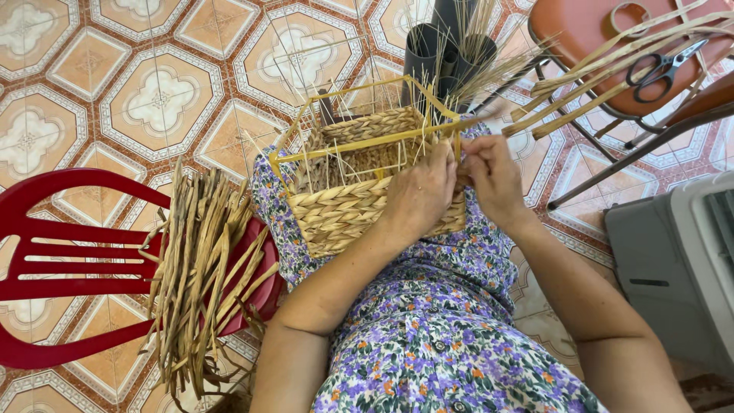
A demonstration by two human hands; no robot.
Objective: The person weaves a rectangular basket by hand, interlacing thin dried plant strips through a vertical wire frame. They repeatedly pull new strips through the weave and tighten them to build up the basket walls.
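Hands meet at the near right corner of a half-woven basket (359,191) that rests on the lap of a person in a floral dress (443,329). The left hand (419,193) lies curled over the basket's braided front wall, pressing it against the yellow wire frame (367,145), while the right hand (495,177), just right of the basket, pinches a dried fibre strand (489,118) that runs up and away toward the orange chair (604,38). A heap of loose strands (200,283) sits on a red plastic chair (69,268) left of the basket; scissors (664,67) lie on the orange chair to the basket's upper right, and dark tubes (440,46) stand beyond it. The strand looks brittle, so a hard tug could snap it. If the left hand's hold eases, the finished braid could loosen or the basket could slide off the lap.
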